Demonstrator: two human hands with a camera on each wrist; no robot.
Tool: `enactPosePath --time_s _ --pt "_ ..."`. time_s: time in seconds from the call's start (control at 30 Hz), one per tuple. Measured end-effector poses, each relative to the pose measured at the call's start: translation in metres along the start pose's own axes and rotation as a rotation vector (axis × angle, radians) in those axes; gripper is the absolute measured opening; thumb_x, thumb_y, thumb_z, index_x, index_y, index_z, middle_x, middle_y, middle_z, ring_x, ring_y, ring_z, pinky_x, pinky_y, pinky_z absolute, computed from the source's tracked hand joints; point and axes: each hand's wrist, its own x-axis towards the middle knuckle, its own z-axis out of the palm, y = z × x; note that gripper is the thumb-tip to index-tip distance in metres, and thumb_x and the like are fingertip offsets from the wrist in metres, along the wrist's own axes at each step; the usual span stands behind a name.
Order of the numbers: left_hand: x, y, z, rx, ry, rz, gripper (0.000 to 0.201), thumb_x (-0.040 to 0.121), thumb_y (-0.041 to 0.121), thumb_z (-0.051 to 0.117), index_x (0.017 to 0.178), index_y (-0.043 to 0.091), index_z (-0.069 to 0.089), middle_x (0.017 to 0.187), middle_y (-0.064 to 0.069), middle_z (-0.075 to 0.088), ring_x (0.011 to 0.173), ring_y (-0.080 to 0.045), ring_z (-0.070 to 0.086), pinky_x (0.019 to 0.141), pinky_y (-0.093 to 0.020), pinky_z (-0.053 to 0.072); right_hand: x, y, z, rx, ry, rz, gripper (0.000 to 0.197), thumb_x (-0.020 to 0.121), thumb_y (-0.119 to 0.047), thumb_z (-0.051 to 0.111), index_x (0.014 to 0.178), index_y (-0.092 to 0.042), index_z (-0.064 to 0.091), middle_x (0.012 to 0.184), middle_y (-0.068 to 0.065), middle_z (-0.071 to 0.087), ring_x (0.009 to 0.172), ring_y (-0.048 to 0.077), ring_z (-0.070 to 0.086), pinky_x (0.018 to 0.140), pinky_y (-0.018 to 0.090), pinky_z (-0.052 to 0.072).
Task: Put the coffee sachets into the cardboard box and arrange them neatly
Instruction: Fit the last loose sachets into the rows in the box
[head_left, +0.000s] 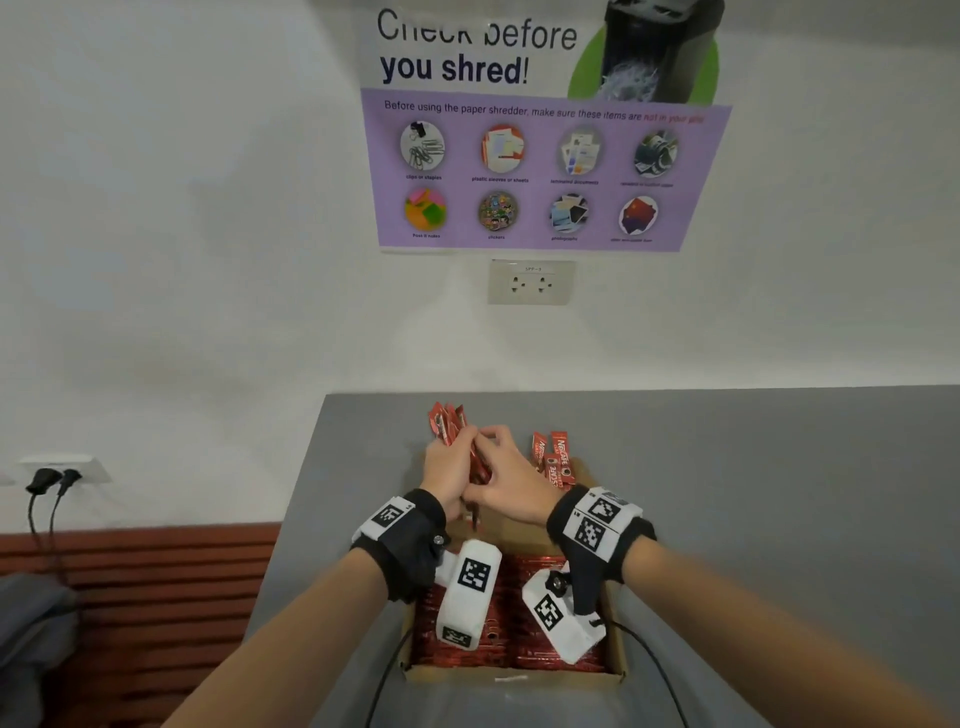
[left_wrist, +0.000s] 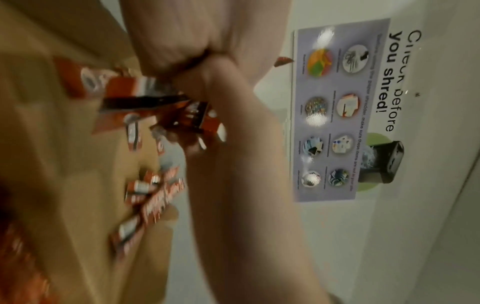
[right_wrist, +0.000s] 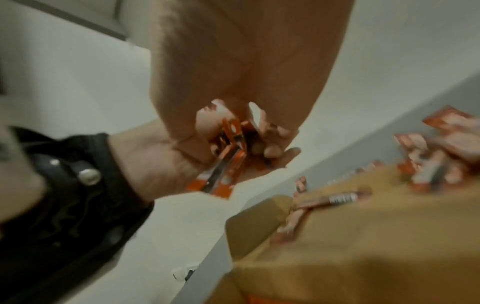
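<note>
A bundle of slim red foil coffee sachets (head_left: 457, 441) is up off the grey bench (head_left: 753, 493), held over the far end of the open brown cardboard box (head_left: 519, 678). Left hand (head_left: 441, 475) has a full grip round the bundle; right hand (head_left: 511, 486) pinches the same sachets, squaring them. Neat red rows fill the near end, and loose red sachets (head_left: 556, 460) lie at the far right. The risk, judging from here: slippery foil fanning out, sachets sliding from the bundle and falling crooked.

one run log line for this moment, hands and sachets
left hand: grips sachet bundle | right hand: pinches same bundle | cardboard box: rows packed near end | loose sachets: far end
</note>
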Motion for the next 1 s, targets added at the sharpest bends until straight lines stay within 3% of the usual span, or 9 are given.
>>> enactPosePath --time_s 0.13,0.2,0.27,0.4,0.53,0.6,0.77,0.9,1.0 --pt "0.019 0.006 -0.019 0.079 0.078 0.061 0.014 0.086 0.017 0.055 0.078 0.009 0.062 0.078 -0.017 0.066 0.075 -0.029 0.063 0.083 -0.05 0.054 0.014 -0.004 -0.023 -0.043 -0.038 -0.019 0.051 0.09 -0.016 0.054 0.139 -0.012 0.04 0.14 0.006 0.035 0.118 0.019 0.046 0.102 0.029 0.035" --pt "0.021 0.013 -0.027 0.062 0.075 0.075 0.014 0.089 0.015 0.054 0.083 0.005 0.062 0.072 -0.015 0.065 0.06 -0.027 0.062 0.064 -0.039 0.057 0.031 0.005 -0.033 0.072 0.086 0.015 0.038 0.094 -0.01 0.046 0.132 -0.01 0.049 0.123 0.009 0.055 0.09 0.015 0.058 0.085 0.026 0.045" --pt "0.026 0.018 -0.033 0.064 0.066 0.09 0.015 0.089 0.011 0.052 0.079 0.004 0.059 0.063 -0.012 0.062 0.05 -0.024 0.058 0.047 -0.028 0.048 0.053 0.02 -0.036 0.063 0.17 0.113 0.031 0.093 -0.005 0.043 0.121 -0.005 0.056 0.101 0.011 0.064 0.059 0.01 0.054 0.06 0.02 0.047" --pt "0.033 0.026 -0.039 0.148 0.052 0.161 0.014 0.084 0.012 0.059 0.071 0.008 0.057 0.06 -0.009 0.058 0.053 -0.025 0.054 0.056 -0.031 0.046 0.095 0.038 -0.022 -0.411 -0.075 0.219 0.025 0.091 -0.019 0.053 0.106 -0.002 0.064 0.105 0.015 0.067 0.087 0.025 0.064 0.079 0.033 0.052" --pt "0.034 0.034 -0.04 0.185 0.042 0.209 0.022 0.082 0.017 0.067 0.067 0.016 0.052 0.054 0.001 0.053 0.046 -0.015 0.048 0.054 -0.028 0.042 0.129 0.033 0.003 -0.549 -0.136 0.203 0.026 0.09 -0.034 0.052 0.083 -0.01 0.059 0.079 0.007 0.06 0.077 0.028 0.06 0.062 0.032 0.049" --pt "0.038 0.036 -0.041 0.184 0.041 0.202 0.021 0.081 0.018 0.068 0.067 0.016 0.053 0.055 0.001 0.054 0.047 -0.016 0.049 0.056 -0.029 0.043 0.141 0.031 0.014 -0.578 -0.142 0.208 0.021 0.091 -0.03 0.049 0.088 -0.011 0.059 0.08 0.005 0.06 0.072 0.024 0.056 0.059 0.029 0.045" --pt "0.043 0.035 -0.043 0.175 0.02 0.197 0.023 0.081 0.016 0.067 0.065 0.016 0.051 0.055 0.001 0.051 0.048 -0.015 0.047 0.052 -0.027 0.042 0.164 0.036 0.027 -0.635 -0.214 0.223 0.022 0.092 -0.025 0.05 0.101 -0.008 0.062 0.099 0.008 0.067 0.082 0.022 0.062 0.072 0.03 0.049" --pt "0.045 0.03 -0.047 0.17 -0.012 0.201 0.025 0.083 0.018 0.066 0.064 0.016 0.05 0.058 -0.001 0.051 0.05 -0.015 0.047 0.056 -0.029 0.043 0.17 0.033 0.026 -0.535 -0.267 0.175 0.023 0.092 -0.015 0.054 0.113 -0.008 0.06 0.118 0.008 0.062 0.108 0.024 0.059 0.086 0.03 0.046" --pt "0.046 0.028 -0.053 0.158 -0.027 0.194 0.022 0.084 0.02 0.067 0.068 0.014 0.053 0.057 -0.003 0.052 0.047 -0.016 0.047 0.052 -0.029 0.042 0.172 0.033 0.018 -0.529 -0.207 0.135 0.021 0.094 -0.015 0.046 0.106 -0.005 0.06 0.107 0.013 0.065 0.094 0.026 0.062 0.081 0.032 0.051"
